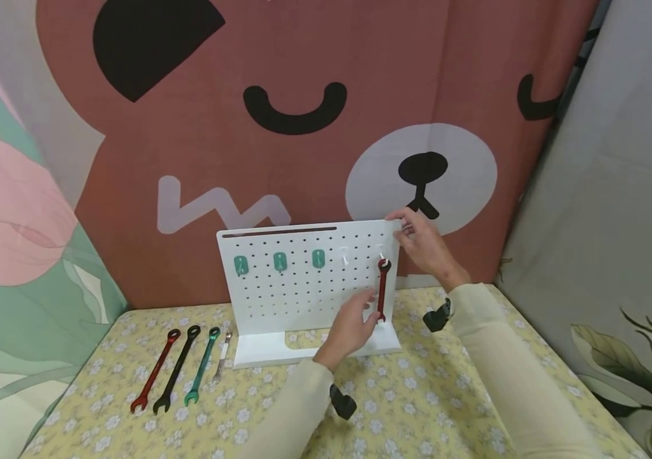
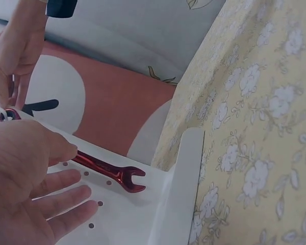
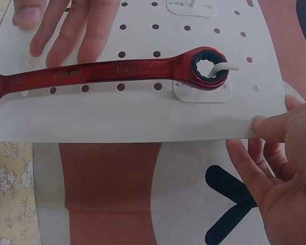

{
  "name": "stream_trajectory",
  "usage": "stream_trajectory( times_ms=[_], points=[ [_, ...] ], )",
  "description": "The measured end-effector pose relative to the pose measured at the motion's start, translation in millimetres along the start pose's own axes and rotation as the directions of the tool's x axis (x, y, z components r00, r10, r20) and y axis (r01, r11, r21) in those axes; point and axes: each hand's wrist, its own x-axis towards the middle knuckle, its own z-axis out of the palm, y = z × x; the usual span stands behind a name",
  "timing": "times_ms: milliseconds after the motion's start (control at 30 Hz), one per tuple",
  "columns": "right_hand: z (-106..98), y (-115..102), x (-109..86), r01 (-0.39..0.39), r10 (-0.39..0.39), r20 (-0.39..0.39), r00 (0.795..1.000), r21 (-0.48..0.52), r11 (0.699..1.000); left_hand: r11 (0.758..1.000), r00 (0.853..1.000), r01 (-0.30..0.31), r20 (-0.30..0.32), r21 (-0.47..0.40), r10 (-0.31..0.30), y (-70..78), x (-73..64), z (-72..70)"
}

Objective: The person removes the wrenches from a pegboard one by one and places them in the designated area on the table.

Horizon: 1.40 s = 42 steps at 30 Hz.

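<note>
A red combination wrench hangs on a white hook near the right side of a white pegboard; its ring end is over the hook and its open jaw points down. My left hand is beside the wrench's lower half with fingers loosely extended, gripping nothing. In the left wrist view the left thumb overlaps the shaft. My right hand pinches the board's top right corner, the thumb on the front face and the other fingertips hidden behind the edge.
On the flowered tablecloth to the left lie a red wrench, a black wrench, a green wrench and a small silver wrench. Green hooks line the board. A bear-print curtain hangs behind.
</note>
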Motion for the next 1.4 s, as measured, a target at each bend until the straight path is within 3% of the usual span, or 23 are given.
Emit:
stream_trajectory(
  times_ms=[367,467,700,1000,1200,1400],
  points=[
    [0.8,1.0,-0.2,0.023,-0.023,-0.013,1.000,-0.004,1.000,0.980,0.998,0.020,0.065,-0.196,-0.007,-6.3,16.4,10.6],
    [0.6,0.7,-0.2,0.021,-0.021,-0.013,1.000,-0.004,1.000,0.974,0.998,0.024,0.059,-0.224,-0.011,-9.3,19.2,15.3],
    [1.7,0.6,-0.2,0.046,-0.046,-0.021,0.999,-0.009,0.999,0.966,0.999,0.037,0.010,-0.255,-0.036,-12.8,22.1,20.7],
    [1.0,0.4,-0.7,0.058,-0.058,-0.018,0.998,-0.005,0.998,0.959,0.998,0.052,-0.009,-0.277,-0.056,-11.5,20.4,22.1],
    [0.4,1.6,-0.2,0.068,-0.068,-0.028,0.997,-0.004,0.998,0.960,1.000,0.016,-0.020,-0.279,-0.022,-9.6,19.3,21.5],
    [0.4,1.6,-0.9,0.061,-0.061,-0.020,0.998,-0.002,0.998,0.960,1.000,0.025,-0.010,-0.278,-0.029,-8.1,15.4,21.1]
  ],
)
